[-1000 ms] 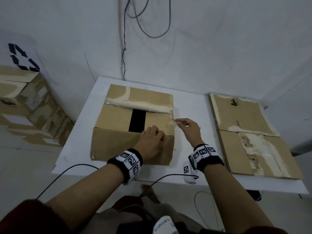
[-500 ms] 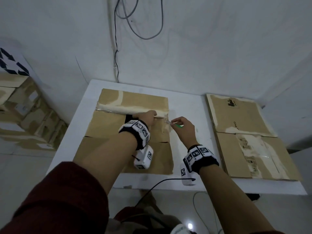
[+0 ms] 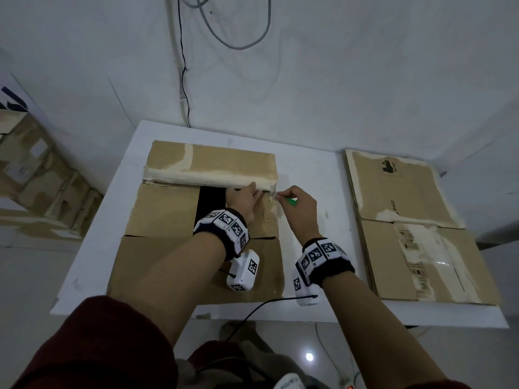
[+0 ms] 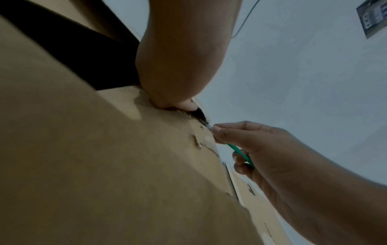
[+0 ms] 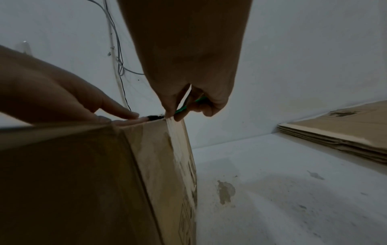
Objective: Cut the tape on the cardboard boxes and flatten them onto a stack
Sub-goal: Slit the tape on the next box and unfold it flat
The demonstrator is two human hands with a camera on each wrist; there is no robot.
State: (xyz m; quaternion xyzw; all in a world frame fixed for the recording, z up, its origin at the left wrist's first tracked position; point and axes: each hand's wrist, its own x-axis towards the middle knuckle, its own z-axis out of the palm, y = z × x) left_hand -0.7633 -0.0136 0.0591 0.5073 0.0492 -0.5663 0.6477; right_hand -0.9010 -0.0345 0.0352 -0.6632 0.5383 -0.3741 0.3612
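**Blade at the seam's right end, box steadied by the left hand**

Because the tape has to be slit before anything can fold, the box (image 3: 196, 220) stands upright on the left half of the table (image 3: 309, 175), its top facing the person. To its left, off the table, a heap of cardboard (image 3: 36, 178) lies against the wall. The left hand (image 3: 243, 199) rests on the box top with fingers stretched flat along the taped seam (image 3: 210, 178), gripping nothing; judging by its place just beside the blade, it is there to keep the flap from lifting or sliding under the cut. The right hand (image 3: 299, 209) pinches a green cutter (image 3: 292, 201) between thumb and fingertips, its tip set at the seam's right end, at the box corner, which looks like the start of a slit running leftward. Further right, well apart from the box, the stack (image 3: 415, 228) of flattened boxes lies on the table, ready to receive this one.

The blade itself is too small and dim to make out; only the green handle shows. Whether the tip has pierced the tape cannot be told. A dark gap (image 3: 212, 200) between the top flaps hides the inside. Both wrist views are murky, and the left forearm covers part of the near flap.
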